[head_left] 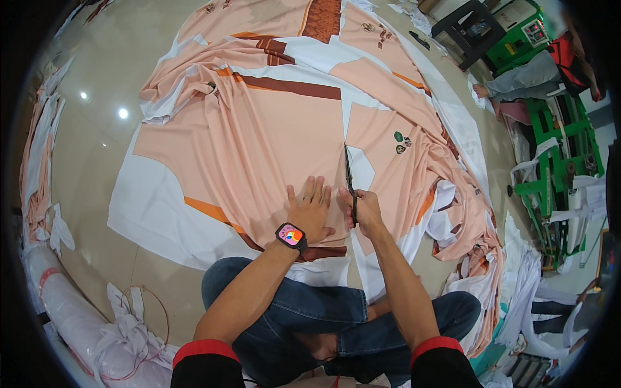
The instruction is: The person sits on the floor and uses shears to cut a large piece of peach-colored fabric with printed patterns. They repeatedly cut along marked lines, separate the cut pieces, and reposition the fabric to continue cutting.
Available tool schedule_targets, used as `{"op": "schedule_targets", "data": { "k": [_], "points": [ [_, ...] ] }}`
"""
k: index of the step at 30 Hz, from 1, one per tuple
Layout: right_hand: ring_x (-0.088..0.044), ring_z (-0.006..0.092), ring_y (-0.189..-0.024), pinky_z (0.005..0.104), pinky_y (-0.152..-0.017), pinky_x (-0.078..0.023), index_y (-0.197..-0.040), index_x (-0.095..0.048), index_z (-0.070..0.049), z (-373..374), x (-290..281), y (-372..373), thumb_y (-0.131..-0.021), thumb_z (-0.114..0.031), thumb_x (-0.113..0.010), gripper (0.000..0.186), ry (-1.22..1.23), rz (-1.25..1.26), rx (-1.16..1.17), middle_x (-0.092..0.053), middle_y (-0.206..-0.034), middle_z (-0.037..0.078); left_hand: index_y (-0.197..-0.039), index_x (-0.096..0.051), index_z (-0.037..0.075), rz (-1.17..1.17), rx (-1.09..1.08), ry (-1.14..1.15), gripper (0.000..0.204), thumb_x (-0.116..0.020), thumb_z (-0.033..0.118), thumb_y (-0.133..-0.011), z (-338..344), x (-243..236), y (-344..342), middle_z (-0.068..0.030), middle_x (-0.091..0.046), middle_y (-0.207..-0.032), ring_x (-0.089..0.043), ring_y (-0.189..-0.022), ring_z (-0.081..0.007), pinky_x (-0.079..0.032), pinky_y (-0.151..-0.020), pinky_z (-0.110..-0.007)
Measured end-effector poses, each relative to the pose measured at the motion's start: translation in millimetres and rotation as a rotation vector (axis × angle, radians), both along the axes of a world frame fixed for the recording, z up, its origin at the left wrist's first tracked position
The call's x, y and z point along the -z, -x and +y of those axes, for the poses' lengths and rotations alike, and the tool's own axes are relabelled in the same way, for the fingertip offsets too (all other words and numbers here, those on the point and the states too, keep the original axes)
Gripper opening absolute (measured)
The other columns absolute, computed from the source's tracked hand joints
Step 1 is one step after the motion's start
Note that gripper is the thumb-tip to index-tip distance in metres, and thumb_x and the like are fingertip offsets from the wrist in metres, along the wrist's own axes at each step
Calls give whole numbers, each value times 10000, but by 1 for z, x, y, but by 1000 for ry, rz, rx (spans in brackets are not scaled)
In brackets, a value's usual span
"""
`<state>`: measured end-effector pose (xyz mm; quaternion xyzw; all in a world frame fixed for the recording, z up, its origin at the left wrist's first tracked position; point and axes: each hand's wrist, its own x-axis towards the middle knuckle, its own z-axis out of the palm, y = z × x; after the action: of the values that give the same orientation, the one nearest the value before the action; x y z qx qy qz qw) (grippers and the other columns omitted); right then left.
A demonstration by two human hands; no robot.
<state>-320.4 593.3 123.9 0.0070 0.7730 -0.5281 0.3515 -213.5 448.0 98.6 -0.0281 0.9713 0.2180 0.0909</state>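
Observation:
Printed peach fabric [291, 123] with white margins and brown and orange bands lies spread over the floor before me. My left hand [310, 212], a smartwatch [291, 236] on its wrist, presses flat on the peach cloth with fingers apart. Just to its right, my right hand [365, 212] is closed round the handles of black scissors [350, 171]. Their blades point away from me along the border between a large peach panel and a white strip. Below the scissors, the cloth is parted along a cut that runs toward my legs. Small dark emblems [401, 142] mark the panel at right.
Rumpled cloth [453, 220] is heaped on the right. A wrapped white roll [77, 317] lies at lower left. Green metal machinery [559, 174] and a dark stool [467, 29] stand at far right, near another person's leg [524, 81]. My crossed legs [291, 310] border the cloth.

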Motion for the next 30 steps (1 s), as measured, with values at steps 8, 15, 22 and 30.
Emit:
{"op": "schedule_targets", "data": {
  "k": [8, 15, 22, 30],
  "points": [
    [-473, 130, -380, 278, -359, -382, -826, -580, -48, -14, 0, 21, -894, -694, -656, 654, 68, -83, 76, -491, -550, 0, -1584, -279, -14, -23, -3, -10, 1084, -788, 498, -775, 0, -6, 0, -239, -146, -1688, -95, -1575, -409, -110, -1134, -795],
    [-487, 143, -385, 296, -367, -406, -828, -572, -27, -26, 4, 29, -878, -631, -723, 625, -17, 22, 25, -503, -558, 18, -1573, -289, -32, -22, -3, -11, 1063, -783, 486, -788, 0, -10, 0, -239, -156, -1685, -103, -1575, -406, -114, -1138, -787],
    [-489, 147, -383, 299, -368, -409, -765, -555, -44, -38, -2, 56, -884, -590, -743, 589, 76, -37, 113, -504, -559, 17, -1575, -295, -11, -31, -13, -28, 1065, -805, 471, -773, 0, -10, 0, -224, -161, -1687, -99, -1577, -394, -123, -1137, -786],
    [-481, 144, -386, 298, -379, -403, -767, -561, -62, -51, -4, 75, -881, -599, -739, 578, 139, -100, 81, -501, -567, 14, -1571, -340, 24, 16, -59, 2, 1069, -829, 483, -739, 3, -8, -1, -181, -218, -1682, -155, -1572, -353, -141, -1144, -771]
  ]
}}
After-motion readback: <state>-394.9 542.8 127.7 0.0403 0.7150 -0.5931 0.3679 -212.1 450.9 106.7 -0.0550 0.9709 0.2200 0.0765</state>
